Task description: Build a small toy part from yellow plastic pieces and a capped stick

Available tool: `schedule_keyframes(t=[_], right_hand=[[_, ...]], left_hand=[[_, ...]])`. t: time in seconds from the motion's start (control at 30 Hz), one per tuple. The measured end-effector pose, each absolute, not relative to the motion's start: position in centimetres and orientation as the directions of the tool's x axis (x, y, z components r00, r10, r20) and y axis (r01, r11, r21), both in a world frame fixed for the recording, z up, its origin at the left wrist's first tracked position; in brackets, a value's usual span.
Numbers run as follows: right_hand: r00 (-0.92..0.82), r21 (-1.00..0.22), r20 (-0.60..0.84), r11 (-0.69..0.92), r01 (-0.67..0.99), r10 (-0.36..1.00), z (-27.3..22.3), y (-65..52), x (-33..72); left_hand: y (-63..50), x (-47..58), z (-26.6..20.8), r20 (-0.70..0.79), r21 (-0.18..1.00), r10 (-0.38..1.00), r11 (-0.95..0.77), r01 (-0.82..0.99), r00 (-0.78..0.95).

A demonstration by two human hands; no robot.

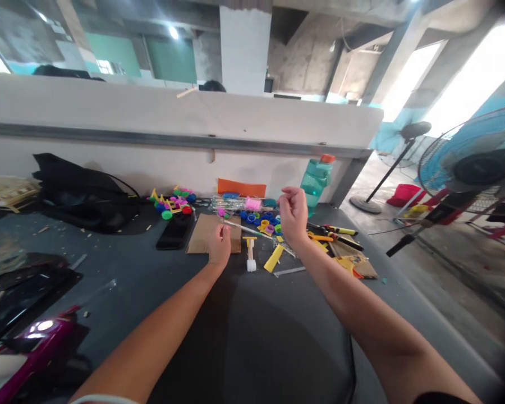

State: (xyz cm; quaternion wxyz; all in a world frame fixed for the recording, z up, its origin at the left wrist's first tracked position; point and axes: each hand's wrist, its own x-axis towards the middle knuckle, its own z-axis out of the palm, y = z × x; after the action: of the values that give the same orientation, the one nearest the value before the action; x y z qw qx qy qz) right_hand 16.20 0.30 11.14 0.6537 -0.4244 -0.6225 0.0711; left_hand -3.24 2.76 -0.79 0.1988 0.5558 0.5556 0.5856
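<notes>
My left hand (220, 245) is closed above a brown cardboard piece (197, 235). A thin pale stick (252, 229) runs rightward from near its fingertips; I cannot tell whether the hand grips it. Raised at the right, my right hand (293, 216) has its fingers curled in, and what they hold, if anything, is hidden. Between the hands lies a small assembly of wooden sticks with a white block (251, 265). Close by are a yellow strip (273, 258), blue bottle caps (251, 217) and a clear strip (289, 271).
A teal bottle (313, 185) stands behind my right hand. Pliers and cutters (330, 235) lie to its right. Toy wheels and frames (173, 203), a black phone (173, 233) and a black bag (78, 191) are at left. A fan (467, 174) stands beyond the table's right edge.
</notes>
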Motion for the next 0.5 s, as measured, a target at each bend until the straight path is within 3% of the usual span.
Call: schedule_keyframes(t=[0.1,0.2,0.37,0.5], right_hand=[[0.067,-0.664,0.676,0.568,0.486,0.734,9.9,-1.2,17.6],[-0.172,-0.596,0.531,0.510,0.620,0.830,7.8,-3.6,19.9],[-0.096,-0.578,0.360,0.302,0.758,0.928,4.2,-6.4,22.2],[-0.317,-0.355,0.378,0.452,0.818,0.870,3.2,-7.2,21.4]], left_hand=[[2.5,-3.3,-0.4,0.429,0.884,0.829,-0.305,0.353,-0.358],[1.9,-3.5,0.4,0.426,0.895,0.809,-0.311,0.320,-0.405],[1.0,-3.8,1.0,0.360,0.933,0.802,-0.311,0.182,-0.477],[-0.6,-4.0,-0.4,0.307,0.951,0.817,-0.281,0.128,-0.488]])
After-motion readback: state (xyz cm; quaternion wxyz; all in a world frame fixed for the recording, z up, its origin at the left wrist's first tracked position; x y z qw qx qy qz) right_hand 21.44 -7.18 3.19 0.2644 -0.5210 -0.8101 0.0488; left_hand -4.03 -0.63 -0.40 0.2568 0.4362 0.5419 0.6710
